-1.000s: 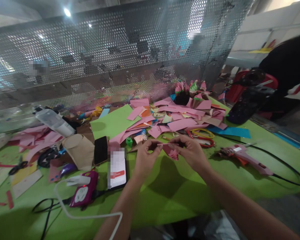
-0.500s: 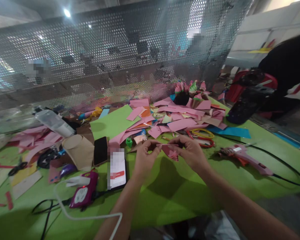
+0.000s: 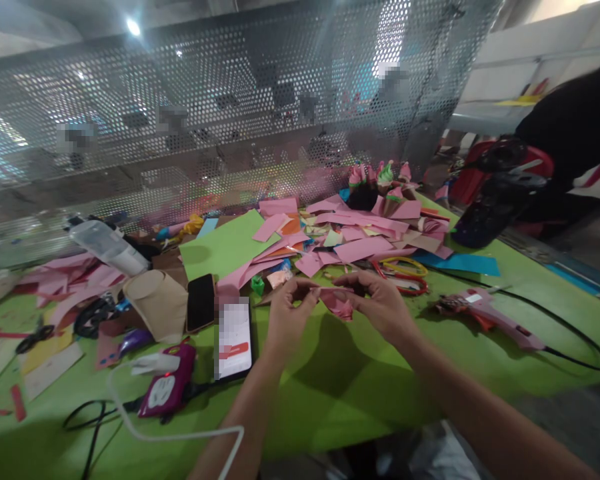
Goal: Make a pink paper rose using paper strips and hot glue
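Observation:
Between my two hands, above the green tabletop (image 3: 325,413), is a folded piece of pink paper (image 3: 339,305). Its upper edge runs level between my fingertips, and a crumpled part hangs below. My left hand (image 3: 291,320) pinches the left end with thumb and forefinger. My right hand (image 3: 377,303) is closed on the right side. Past my hands lie loose pink paper strips (image 3: 364,249). Scissors with red and yellow handles (image 3: 405,270) rest just beyond my right hand.
To the right lies a pink glue gun (image 3: 500,320) with a black cord. On the left are a lit phone (image 3: 235,340), a dark phone (image 3: 201,303), a brown paper cone (image 3: 157,303), a purple power strip (image 3: 167,383) and a clear bottle (image 3: 110,247). A perforated metal screen (image 3: 220,113) stands behind.
The pink paper has tilted slightly between my fingers, so more of its upper face shows. My hands have barely moved.

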### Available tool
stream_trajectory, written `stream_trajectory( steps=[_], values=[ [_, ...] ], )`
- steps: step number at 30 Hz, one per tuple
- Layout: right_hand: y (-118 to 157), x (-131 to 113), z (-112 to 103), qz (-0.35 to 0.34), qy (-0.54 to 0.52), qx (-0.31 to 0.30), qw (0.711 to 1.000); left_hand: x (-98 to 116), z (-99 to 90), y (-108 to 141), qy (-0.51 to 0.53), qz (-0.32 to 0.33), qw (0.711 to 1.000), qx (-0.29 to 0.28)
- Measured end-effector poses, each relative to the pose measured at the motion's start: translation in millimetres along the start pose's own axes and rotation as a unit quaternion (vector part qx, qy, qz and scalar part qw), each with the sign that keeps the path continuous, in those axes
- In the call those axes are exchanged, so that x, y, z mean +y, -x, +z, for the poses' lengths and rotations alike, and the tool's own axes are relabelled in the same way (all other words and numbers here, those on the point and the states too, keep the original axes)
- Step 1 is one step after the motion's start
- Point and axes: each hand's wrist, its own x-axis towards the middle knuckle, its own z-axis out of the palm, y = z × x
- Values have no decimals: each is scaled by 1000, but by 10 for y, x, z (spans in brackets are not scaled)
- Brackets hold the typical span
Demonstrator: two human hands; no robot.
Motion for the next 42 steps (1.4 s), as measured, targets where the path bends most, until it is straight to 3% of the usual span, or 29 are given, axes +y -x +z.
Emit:
stream_trajectory(
  steps=[42],
  values=[
    [-45, 29, -68, 37, -17, 20, 999, -19, -25, -20, 41, -27, 999, 7]
  ],
)
